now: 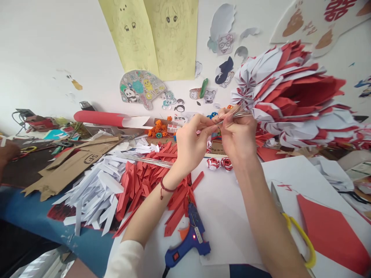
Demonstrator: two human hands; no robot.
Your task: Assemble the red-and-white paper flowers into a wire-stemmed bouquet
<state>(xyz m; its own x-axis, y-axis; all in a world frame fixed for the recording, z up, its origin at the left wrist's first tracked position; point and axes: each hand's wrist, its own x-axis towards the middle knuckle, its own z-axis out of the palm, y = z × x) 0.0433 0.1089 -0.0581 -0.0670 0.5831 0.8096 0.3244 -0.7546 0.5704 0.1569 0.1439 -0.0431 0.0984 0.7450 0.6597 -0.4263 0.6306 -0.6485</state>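
Both of my hands are raised over the middle of the table, their fingertips close together. My right hand (pixel 239 135) is closed around a bundle of thin wire stems (pixel 242 114). These run to a large cluster of folded red and white paper flowers (pixel 292 92) at the upper right, tilted sideways. My left hand (pixel 193 141) pinches at the tips of the stems, just left of the right hand; the exact contact is hard to see. Beneath the hands lie two small red and white paper balls (pixel 220 164).
Piles of white paper strips (pixel 95 189) and red paper strips (pixel 145 173) lie left, with loose wires (pixel 150 160) on top. A blue glue gun (pixel 188 239), its light on, lies in front. Yellow-handled scissors (pixel 300 231) rest right. At far left is another person's hand (pixel 10 150).
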